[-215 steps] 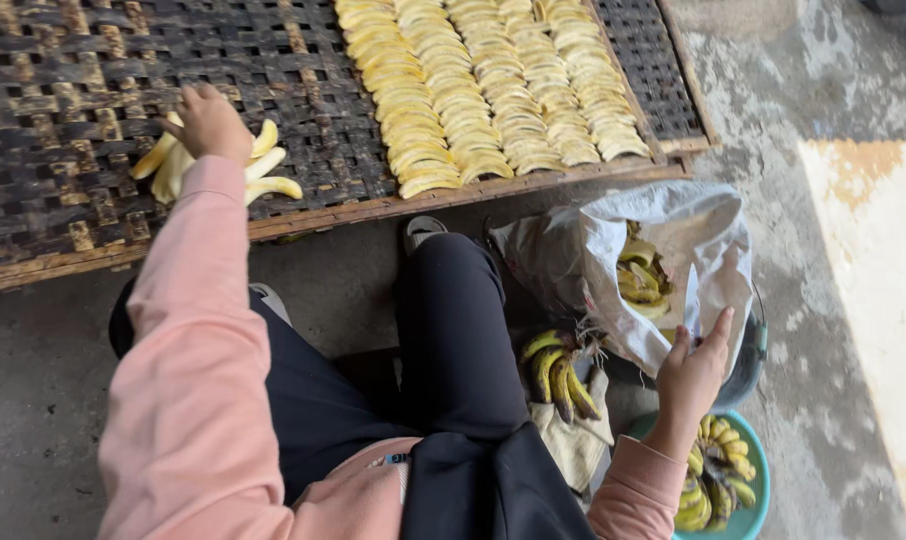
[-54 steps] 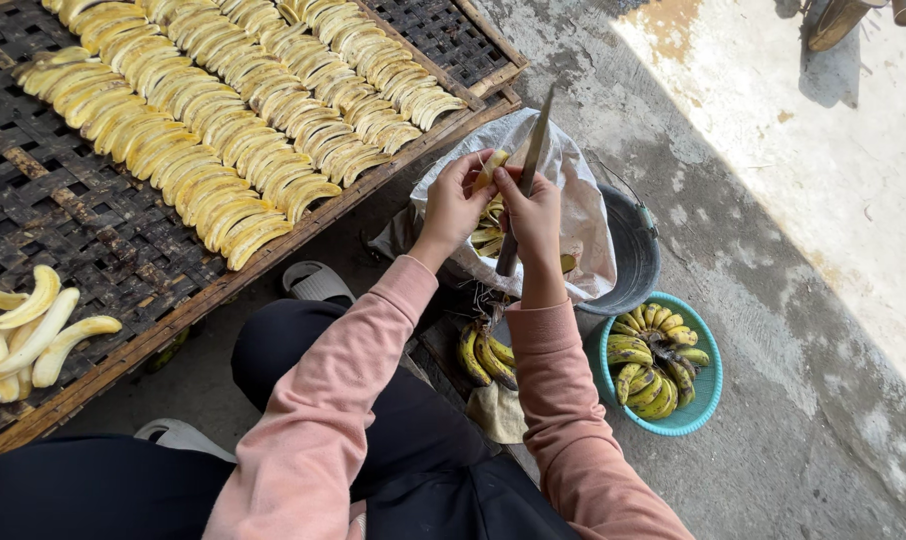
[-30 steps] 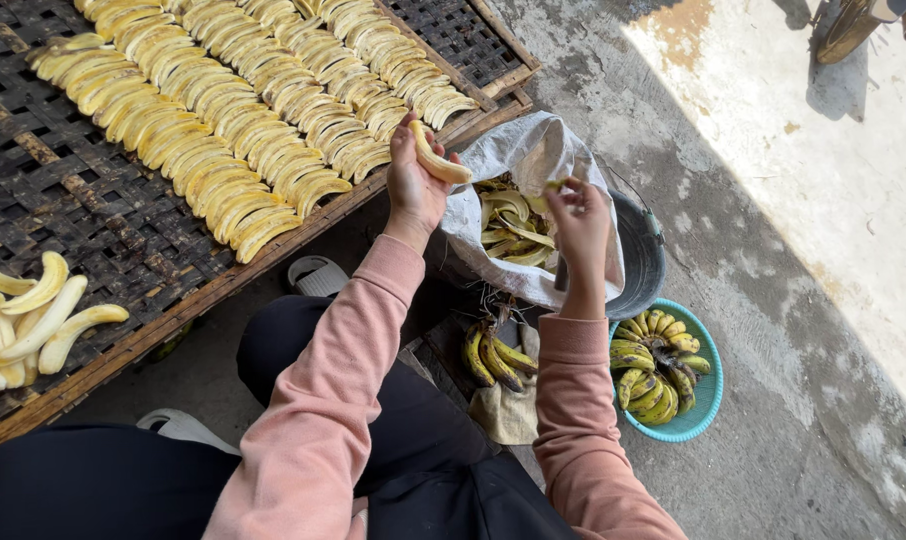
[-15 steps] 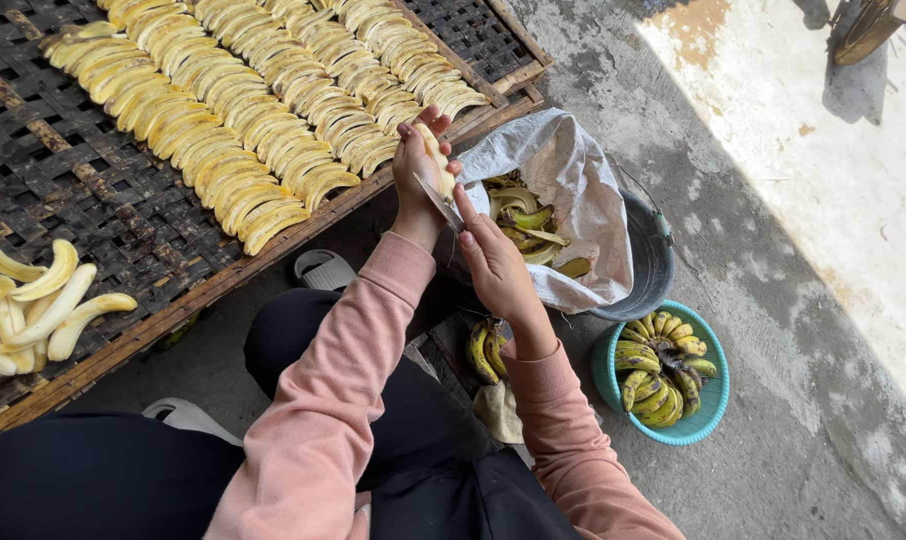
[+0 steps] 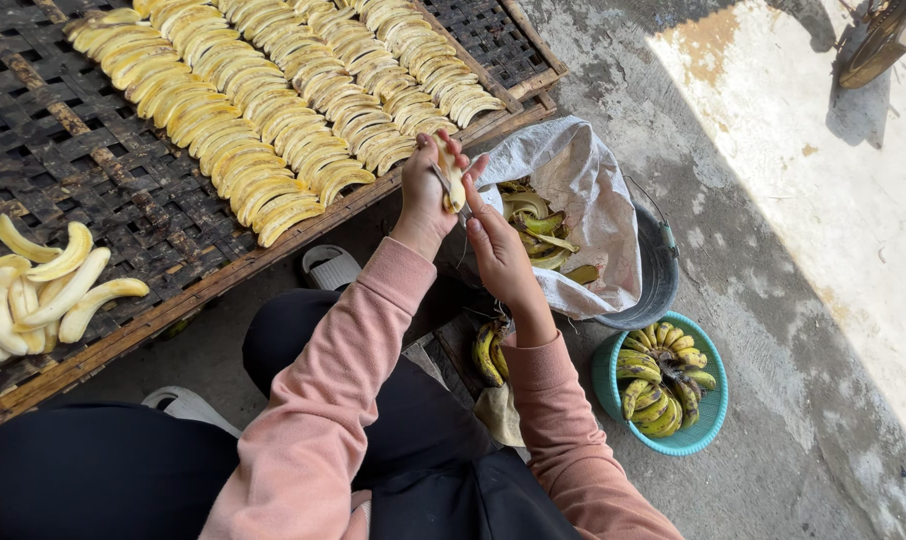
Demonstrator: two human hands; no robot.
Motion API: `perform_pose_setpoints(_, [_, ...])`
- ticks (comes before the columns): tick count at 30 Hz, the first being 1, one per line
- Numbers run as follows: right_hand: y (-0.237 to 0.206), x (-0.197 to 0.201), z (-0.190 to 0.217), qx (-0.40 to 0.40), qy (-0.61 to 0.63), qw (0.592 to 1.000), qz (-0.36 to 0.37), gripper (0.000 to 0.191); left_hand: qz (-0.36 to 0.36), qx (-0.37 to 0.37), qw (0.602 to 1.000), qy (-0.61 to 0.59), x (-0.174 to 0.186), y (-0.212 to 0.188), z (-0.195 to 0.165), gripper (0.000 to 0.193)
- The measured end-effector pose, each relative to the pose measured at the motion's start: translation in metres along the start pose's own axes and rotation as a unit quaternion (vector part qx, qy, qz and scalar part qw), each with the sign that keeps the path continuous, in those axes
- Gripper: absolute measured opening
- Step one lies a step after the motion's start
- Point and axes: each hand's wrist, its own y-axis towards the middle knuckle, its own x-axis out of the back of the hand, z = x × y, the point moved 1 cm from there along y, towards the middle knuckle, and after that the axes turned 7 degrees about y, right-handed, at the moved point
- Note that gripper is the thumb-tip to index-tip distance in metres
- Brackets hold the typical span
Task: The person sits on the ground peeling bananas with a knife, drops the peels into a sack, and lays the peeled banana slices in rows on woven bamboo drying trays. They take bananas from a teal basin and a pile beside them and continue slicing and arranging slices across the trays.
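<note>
My left hand (image 5: 421, 200) holds a peeled pale banana (image 5: 451, 172) upright over the edge of a woven drying rack (image 5: 123, 200). My right hand (image 5: 498, 255) reaches up to it from the right, fingers against the fruit, gripping what looks like a thin dark knife (image 5: 438, 180) laid along the banana. Both arms wear pink sleeves. Rows of yellow banana slices (image 5: 303, 110) cover the rack's far part. A loose pile of peeled bananas (image 5: 43, 290) lies at its left.
A white sack (image 5: 583, 180) with peels sits in a dark bucket (image 5: 661, 275) right of my hands. A teal bowl (image 5: 708, 425) of unpeeled bananas (image 5: 658, 385) stands on the concrete. A small bunch (image 5: 488, 350) lies by my knee. Grey sandals (image 5: 331, 265) are below.
Over the last second my right hand has come back from the sack and now meets the banana in my left hand. The left hand has stayed near the rack's edge.
</note>
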Motion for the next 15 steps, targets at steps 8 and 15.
perform_pose_setpoints(8, [0.010, -0.007, -0.024, -0.014, 0.027, 0.999, -0.025, 0.048, 0.119, 0.004, 0.993, -0.010, 0.009, -0.012, 0.000, 0.019])
perform_pose_setpoints(15, [0.025, -0.030, -0.009, -0.027, -0.114, 0.992, -0.039, 0.052, 0.110, 0.007, 0.994, 0.006, 0.008, -0.031, -0.026, 0.041])
